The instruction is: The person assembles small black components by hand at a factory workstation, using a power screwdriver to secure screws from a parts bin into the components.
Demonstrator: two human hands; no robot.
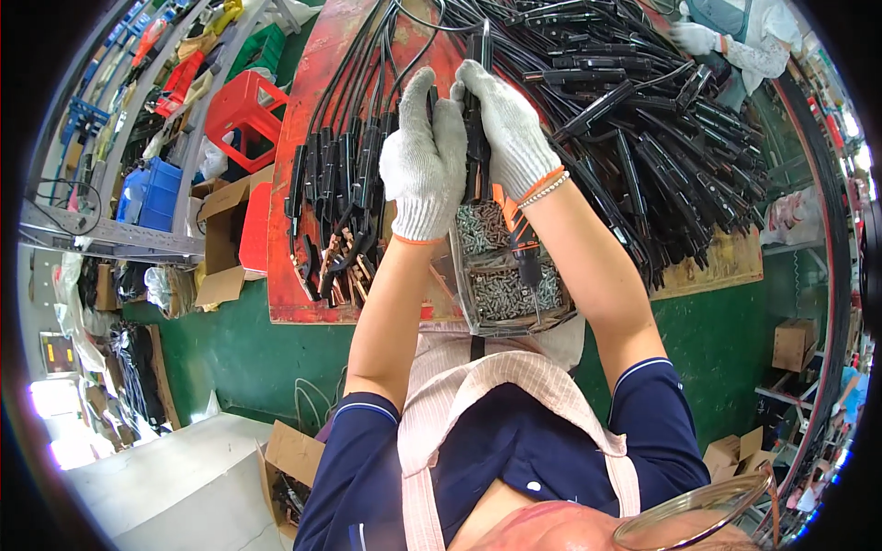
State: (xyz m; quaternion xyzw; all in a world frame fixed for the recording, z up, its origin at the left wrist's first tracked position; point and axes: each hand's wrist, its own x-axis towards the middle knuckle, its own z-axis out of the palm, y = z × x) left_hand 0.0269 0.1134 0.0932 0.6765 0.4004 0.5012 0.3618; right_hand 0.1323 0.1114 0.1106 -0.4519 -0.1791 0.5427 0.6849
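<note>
White knit gloves with orange cuffs cover both my hands above a red worktable point(299, 110). My right hand point(507, 129) is closed around the upper part of a long black plastic housing point(475, 138) that stands nearly upright in the picture. Just left of it, my left hand point(424, 156) curls with fingers and thumb around a dark piece, mostly hidden by the glove. Under my right wrist, an orange and black electric screwdriver point(524, 248) lies on a divided tray point(470, 308) of small screws point(514, 292).
Black cabled housings point(335, 174) lie in a row on the left; a large heap point(661, 156) covers the right. Another person's gloved hand point(695, 39) is at the far right. A red stool point(243, 119), a cardboard box point(225, 230) and a blue bin point(152, 193) stand left.
</note>
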